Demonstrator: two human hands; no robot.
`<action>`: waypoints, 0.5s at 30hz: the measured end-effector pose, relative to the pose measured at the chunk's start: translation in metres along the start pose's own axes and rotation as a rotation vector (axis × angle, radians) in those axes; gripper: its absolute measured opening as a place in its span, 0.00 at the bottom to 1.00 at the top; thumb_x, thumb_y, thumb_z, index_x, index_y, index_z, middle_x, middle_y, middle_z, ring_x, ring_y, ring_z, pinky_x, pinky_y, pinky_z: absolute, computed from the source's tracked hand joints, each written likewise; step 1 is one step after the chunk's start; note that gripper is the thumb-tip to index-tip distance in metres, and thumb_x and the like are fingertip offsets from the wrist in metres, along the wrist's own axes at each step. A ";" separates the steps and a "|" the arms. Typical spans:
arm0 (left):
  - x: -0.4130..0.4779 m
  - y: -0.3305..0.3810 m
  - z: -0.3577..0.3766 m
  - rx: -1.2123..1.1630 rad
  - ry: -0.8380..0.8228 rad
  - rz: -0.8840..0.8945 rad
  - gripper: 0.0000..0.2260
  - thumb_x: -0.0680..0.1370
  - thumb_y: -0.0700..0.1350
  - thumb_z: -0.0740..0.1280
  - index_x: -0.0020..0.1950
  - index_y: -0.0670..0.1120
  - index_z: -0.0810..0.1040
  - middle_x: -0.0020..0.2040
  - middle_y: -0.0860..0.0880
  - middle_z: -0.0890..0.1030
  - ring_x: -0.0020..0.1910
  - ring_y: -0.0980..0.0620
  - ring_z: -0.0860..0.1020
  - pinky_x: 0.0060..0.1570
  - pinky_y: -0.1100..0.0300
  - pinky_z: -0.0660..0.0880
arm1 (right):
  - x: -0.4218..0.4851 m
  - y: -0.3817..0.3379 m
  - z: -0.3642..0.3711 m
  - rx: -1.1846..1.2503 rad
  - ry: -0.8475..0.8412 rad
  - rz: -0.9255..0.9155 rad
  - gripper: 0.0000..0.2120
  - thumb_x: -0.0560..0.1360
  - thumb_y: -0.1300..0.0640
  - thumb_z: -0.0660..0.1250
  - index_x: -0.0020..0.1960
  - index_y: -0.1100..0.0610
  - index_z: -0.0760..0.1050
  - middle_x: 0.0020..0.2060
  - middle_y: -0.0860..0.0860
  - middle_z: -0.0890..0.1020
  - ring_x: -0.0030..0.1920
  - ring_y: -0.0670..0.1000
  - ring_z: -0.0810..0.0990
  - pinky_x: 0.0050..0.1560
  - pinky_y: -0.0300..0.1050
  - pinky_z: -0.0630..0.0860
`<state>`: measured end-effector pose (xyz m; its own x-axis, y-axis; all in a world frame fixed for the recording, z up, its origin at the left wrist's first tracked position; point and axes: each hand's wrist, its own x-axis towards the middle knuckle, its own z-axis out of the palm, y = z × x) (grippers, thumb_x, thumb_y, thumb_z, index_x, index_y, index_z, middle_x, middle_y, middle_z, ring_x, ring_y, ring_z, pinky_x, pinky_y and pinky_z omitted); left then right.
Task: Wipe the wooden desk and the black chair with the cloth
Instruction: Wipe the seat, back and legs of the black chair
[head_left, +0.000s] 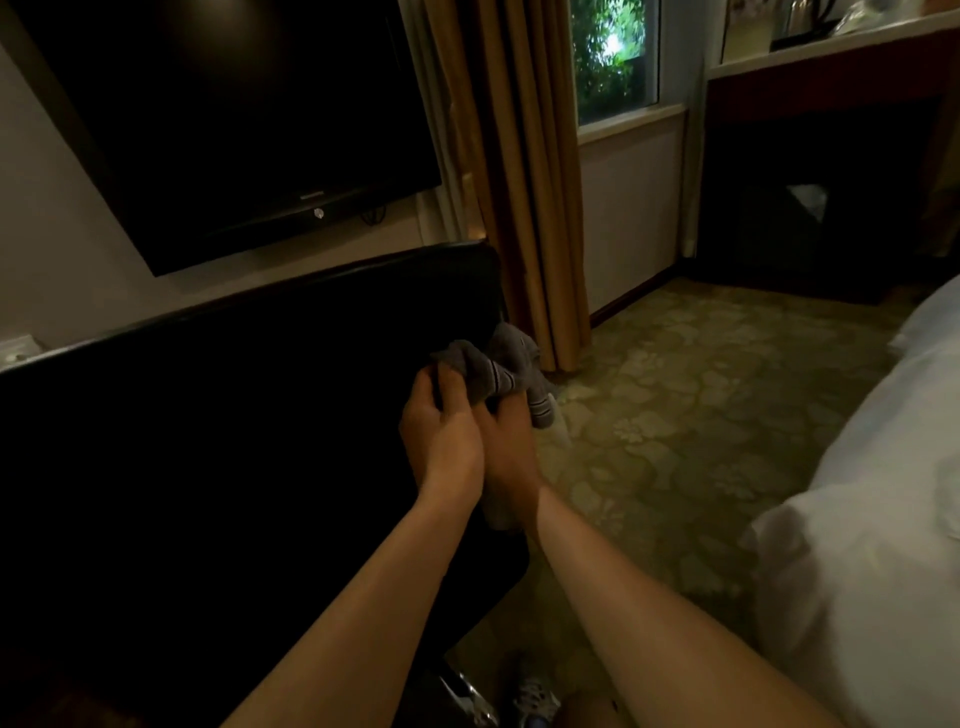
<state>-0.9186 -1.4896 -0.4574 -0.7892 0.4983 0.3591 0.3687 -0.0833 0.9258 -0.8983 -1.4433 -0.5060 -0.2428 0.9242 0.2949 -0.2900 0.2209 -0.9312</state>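
A grey cloth (501, 371) with pale stripes is bunched between both hands, over the right edge of the black chair (234, 441). My left hand (441, 431) grips the cloth's left part, fingers curled. My right hand (506, 457) presses against the left one and holds the cloth from below; a striped end hangs off to the right. The chair fills the lower left as a broad dark surface, and its details are lost in shadow. A dark wooden desk (831, 98) stands at the far right by the window.
A black television (234, 119) hangs on the wall above the chair. Tan curtains (524, 171) hang beside a window (615, 57). Patterned carpet (701, 415) covers the floor. White bedding (872, 509) lies at the right. A shoe (535, 699) shows at the bottom.
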 end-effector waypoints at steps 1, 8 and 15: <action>-0.002 -0.009 0.002 0.020 0.005 -0.002 0.13 0.85 0.53 0.57 0.59 0.50 0.78 0.54 0.45 0.82 0.53 0.46 0.80 0.56 0.48 0.78 | -0.001 0.006 0.000 0.002 0.005 0.000 0.34 0.71 0.33 0.64 0.69 0.55 0.71 0.58 0.53 0.81 0.60 0.52 0.80 0.63 0.56 0.77; -0.008 -0.078 0.014 0.076 -0.004 0.058 0.18 0.82 0.55 0.57 0.55 0.45 0.80 0.48 0.45 0.83 0.49 0.48 0.81 0.51 0.49 0.78 | -0.004 0.071 -0.004 -0.074 0.107 -0.035 0.25 0.76 0.34 0.64 0.70 0.38 0.63 0.65 0.50 0.75 0.68 0.47 0.74 0.68 0.54 0.72; -0.022 -0.138 0.020 0.158 -0.065 -0.012 0.19 0.82 0.55 0.57 0.57 0.44 0.81 0.50 0.42 0.83 0.50 0.44 0.81 0.51 0.49 0.78 | -0.017 0.149 -0.014 -0.235 0.084 0.057 0.21 0.81 0.47 0.64 0.72 0.50 0.67 0.64 0.44 0.74 0.67 0.40 0.71 0.66 0.38 0.69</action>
<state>-0.9423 -1.4723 -0.5956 -0.7624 0.5534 0.3354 0.4363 0.0567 0.8980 -0.9240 -1.4220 -0.6527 -0.1724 0.9577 0.2304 -0.0521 0.2247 -0.9730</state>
